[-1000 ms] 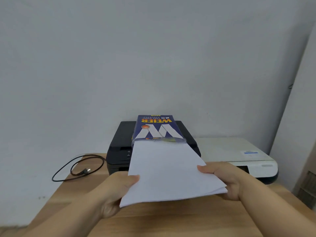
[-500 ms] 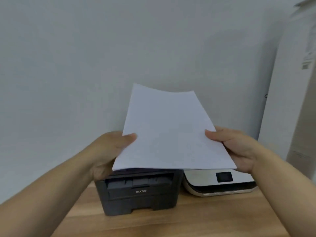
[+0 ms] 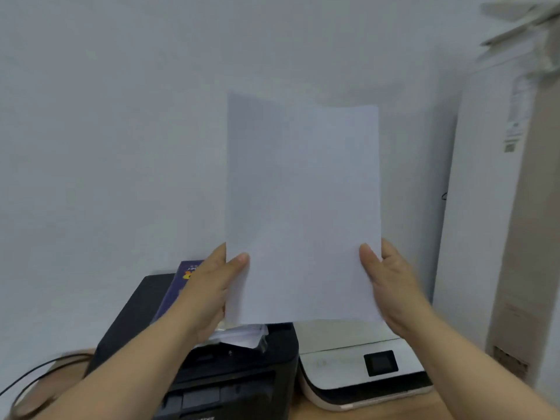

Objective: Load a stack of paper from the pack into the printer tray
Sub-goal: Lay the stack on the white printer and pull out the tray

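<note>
The left hand (image 3: 209,294) and right hand (image 3: 391,286) pinch a stack of paper (image 3: 303,207) by its side edges – thumbs in front, upright above the black printer (image 3: 242,377). The blue pack (image 3: 178,289) lies on the printer's top, at eight o'clock from the stack – its contents hidden. A white printer (image 3: 357,368) sits at the black one's three o'clock.

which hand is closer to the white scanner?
Right. The right hand grips the paper's right edge, directly above the white scanner. The left hand grips the left edge, over the black printer, farther away.
</note>
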Demonstrator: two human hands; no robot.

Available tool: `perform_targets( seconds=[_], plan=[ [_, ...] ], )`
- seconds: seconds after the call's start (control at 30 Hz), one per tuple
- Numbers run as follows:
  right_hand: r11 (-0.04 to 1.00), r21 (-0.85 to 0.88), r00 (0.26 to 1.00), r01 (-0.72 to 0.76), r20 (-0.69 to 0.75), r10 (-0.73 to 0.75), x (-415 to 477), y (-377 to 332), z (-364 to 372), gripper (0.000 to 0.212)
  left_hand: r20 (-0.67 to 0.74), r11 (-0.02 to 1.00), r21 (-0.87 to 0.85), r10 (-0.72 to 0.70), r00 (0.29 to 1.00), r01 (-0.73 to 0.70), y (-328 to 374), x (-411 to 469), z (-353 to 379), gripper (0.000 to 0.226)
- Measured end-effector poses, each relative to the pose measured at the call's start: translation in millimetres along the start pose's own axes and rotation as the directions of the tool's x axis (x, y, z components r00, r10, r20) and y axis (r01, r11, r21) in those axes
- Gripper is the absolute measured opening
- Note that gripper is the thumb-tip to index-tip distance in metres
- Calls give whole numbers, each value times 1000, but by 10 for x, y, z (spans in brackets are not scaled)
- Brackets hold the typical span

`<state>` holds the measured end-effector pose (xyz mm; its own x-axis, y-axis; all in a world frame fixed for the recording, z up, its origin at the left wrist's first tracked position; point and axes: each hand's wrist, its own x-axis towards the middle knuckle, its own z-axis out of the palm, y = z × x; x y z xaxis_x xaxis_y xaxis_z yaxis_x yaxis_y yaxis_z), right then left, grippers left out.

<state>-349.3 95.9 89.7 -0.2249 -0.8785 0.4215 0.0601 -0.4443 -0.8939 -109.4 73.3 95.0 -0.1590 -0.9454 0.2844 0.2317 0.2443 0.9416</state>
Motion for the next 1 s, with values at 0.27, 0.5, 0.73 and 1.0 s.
perform_targets(
  seconds=[0.27, 0.5, 0.73, 1.0],
  plan=[
    [999, 41, 999, -18, -39, 20, 543, 495, 17, 24, 45, 987, -58, -148, 988, 150, -307, 724, -24, 45],
    [989, 93, 993, -119, 18, 118, 909, 768, -160, 23, 30, 989, 57, -140, 990, 138, -625, 1209, 10, 28],
    [987, -36, 986, -157, -67, 154, 1155, 947, -561, 22, -30, 978, 115, -170, 985, 172, -977, 1484, 403, 21],
    [940, -189, 955, -284, -138, 261, 1561, 1305, -1352, 21, -88, 951, 127, -271, 958, 281, -1530, 1853, 1147, 27]
  ],
)
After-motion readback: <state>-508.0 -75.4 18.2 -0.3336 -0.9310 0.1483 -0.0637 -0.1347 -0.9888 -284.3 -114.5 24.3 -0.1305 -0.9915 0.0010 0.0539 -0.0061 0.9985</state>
